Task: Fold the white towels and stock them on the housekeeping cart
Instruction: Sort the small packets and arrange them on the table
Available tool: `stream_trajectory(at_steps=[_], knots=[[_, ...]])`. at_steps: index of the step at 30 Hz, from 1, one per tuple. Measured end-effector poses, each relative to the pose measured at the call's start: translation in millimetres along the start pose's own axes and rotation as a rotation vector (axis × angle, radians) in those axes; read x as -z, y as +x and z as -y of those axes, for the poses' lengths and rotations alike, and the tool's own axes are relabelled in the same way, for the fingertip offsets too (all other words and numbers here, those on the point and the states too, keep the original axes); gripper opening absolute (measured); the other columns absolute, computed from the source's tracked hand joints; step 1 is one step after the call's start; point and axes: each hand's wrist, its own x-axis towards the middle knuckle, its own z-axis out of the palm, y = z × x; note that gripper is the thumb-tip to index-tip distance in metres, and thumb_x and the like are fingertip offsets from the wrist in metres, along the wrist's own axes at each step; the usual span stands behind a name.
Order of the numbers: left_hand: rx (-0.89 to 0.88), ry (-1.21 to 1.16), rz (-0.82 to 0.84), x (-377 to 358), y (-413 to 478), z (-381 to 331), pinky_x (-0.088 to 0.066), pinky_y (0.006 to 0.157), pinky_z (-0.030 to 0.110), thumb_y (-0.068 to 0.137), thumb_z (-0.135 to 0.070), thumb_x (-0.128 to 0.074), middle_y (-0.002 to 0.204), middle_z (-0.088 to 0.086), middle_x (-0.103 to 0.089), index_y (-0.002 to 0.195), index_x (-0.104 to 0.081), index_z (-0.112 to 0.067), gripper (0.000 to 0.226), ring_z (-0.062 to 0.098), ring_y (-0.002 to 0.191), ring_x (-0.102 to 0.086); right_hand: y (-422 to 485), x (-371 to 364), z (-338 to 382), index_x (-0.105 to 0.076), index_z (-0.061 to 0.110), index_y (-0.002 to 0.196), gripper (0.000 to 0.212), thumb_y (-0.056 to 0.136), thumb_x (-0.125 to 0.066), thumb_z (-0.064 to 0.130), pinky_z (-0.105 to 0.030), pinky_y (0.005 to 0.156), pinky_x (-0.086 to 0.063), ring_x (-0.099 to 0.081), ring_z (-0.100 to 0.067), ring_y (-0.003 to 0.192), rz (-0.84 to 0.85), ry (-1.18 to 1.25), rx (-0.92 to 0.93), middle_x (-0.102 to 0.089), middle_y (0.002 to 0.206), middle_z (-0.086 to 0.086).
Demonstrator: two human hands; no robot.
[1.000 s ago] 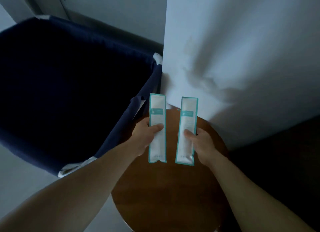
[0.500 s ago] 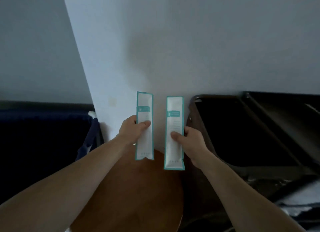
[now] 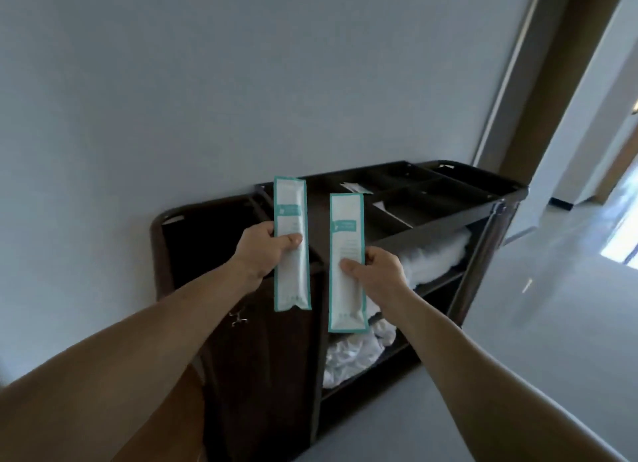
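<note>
Left hand (image 3: 262, 251) pinching one packet (image 3: 290, 202), right hand (image 3: 378, 271) gripping second packet (image 3: 346, 216), both held upright before cart (image 3: 500, 201). White towels (image 3: 435, 258) on cart's mid shelf. Prob. soft, light, floppy; take by corners w/ both hands.

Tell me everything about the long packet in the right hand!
The right packet is a long, flat white pouch with a teal border and small teal label, glossy like plastic film. It is held upright in front of the dark cart, pinched mid-length by the right hand, not touching the left packet.
</note>
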Motion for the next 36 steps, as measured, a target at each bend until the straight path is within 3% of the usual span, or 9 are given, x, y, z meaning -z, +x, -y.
stream_trajectory(at_steps=[6, 8, 11, 18, 22, 26, 29, 36], knots=[[-0.033, -0.014, 0.122, -142.6, 6.7, -30.5, -0.058, 0.073, 0.035, 0.088, -0.016, -0.073, 0.1, 0.007, -0.071, 0.111, -0.066, -0.01, 0.024, 0.024, 0.089, -0.069, -0.6, 140.6, -32.3, -0.071, 0.024, 0.08, 0.008, 0.084, -0.076, 0.019, -0.019, 0.053, -0.053, -0.069, -0.006, 0.067, -0.169, 0.036, -0.037, -0.072, 0.069, 0.013], [-0.034, -0.013, 0.168, -189.3, 14.6, -35.6, -0.058, 0.078, 0.04, 0.088, -0.016, -0.073, 0.101, 0.009, -0.07, 0.111, -0.065, -0.01, 0.025, 0.026, 0.09, -0.068, 1.3, 180.7, -44.4, -0.071, 0.021, 0.081, 0.007, 0.085, -0.076, 0.018, -0.025, 0.061, -0.059, -0.071, -0.01, 0.071, -0.214, 0.057, -0.065, -0.074, 0.075, 0.007], [-0.023, -0.037, 0.218, -228.4, 24.5, -32.8, -0.055, 0.066, 0.033, 0.088, -0.016, -0.073, 0.1, 0.009, -0.07, 0.109, -0.065, -0.011, 0.023, 0.023, 0.085, -0.068, 7.1, 212.1, -55.9, -0.071, 0.02, 0.083, 0.007, 0.085, -0.077, 0.017, -0.035, 0.076, -0.062, -0.072, -0.018, 0.082, -0.253, 0.071, -0.098, -0.074, 0.086, 0.002], [0.003, -0.079, 0.302, -331.0, 80.4, -28.2, -0.049, 0.048, 0.017, 0.089, -0.013, -0.071, 0.087, 0.002, -0.07, 0.103, -0.067, -0.011, 0.015, 0.014, 0.074, -0.066, 60.6, 282.9, -76.8, -0.07, 0.023, 0.085, 0.009, 0.087, -0.076, 0.016, -0.018, 0.054, -0.051, -0.071, -0.009, 0.074, -0.324, 0.047, -0.148, -0.075, 0.086, 0.004], [0.006, -0.126, 0.335, -382.2, 135.9, -38.6, -0.052, 0.056, 0.026, 0.089, -0.015, -0.07, 0.093, 0.006, -0.071, 0.099, -0.066, -0.017, 0.011, 0.021, 0.082, -0.068, 118.6, 319.6, -74.5, -0.07, 0.022, 0.085, 0.007, 0.087, -0.074, 0.018, -0.015, 0.05, -0.05, -0.07, -0.004, 0.067, -0.361, -0.007, -0.132, -0.075, 0.085, 0.005], [0.008, -0.139, 0.321, -417.9, 193.2, -49.5, -0.056, 0.069, 0.033, 0.087, -0.014, -0.072, 0.096, 0.01, -0.072, 0.104, -0.069, -0.011, 0.018, 0.024, 0.081, -0.068, 181.6, 348.0, -70.4, -0.07, 0.023, 0.084, 0.007, 0.087, -0.075, 0.018, -0.019, 0.055, -0.053, -0.072, -0.007, 0.071, -0.347, -0.045, -0.123, -0.075, 0.085, 0.005], [-0.012, -0.155, 0.296, -432.3, 232.0, -54.4, -0.052, 0.064, 0.029, 0.088, -0.012, -0.071, 0.094, 0.01, -0.072, 0.109, -0.069, -0.008, 0.022, 0.021, 0.076, -0.067, 226.9, 359.2, -71.4, -0.07, 0.023, 0.083, 0.01, 0.087, -0.076, 0.017, -0.019, 0.055, -0.054, -0.072, -0.006, 0.07, -0.323, -0.039, -0.103, -0.075, 0.085, 0.006], [0.019, -0.189, 0.147, -458.7, 307.2, -54.5, -0.05, 0.063, 0.029, 0.09, -0.009, -0.068, 0.097, 0.01, -0.069, 0.109, -0.067, -0.007, 0.019, 0.021, 0.078, -0.065, 341.4, 383.1, -77.7, -0.071, 0.024, 0.081, 0.011, 0.085, -0.078, 0.016, -0.029, 0.072, -0.06, -0.073, -0.014, 0.081, -0.238, -0.05, -0.04, -0.075, 0.088, 0.004]])
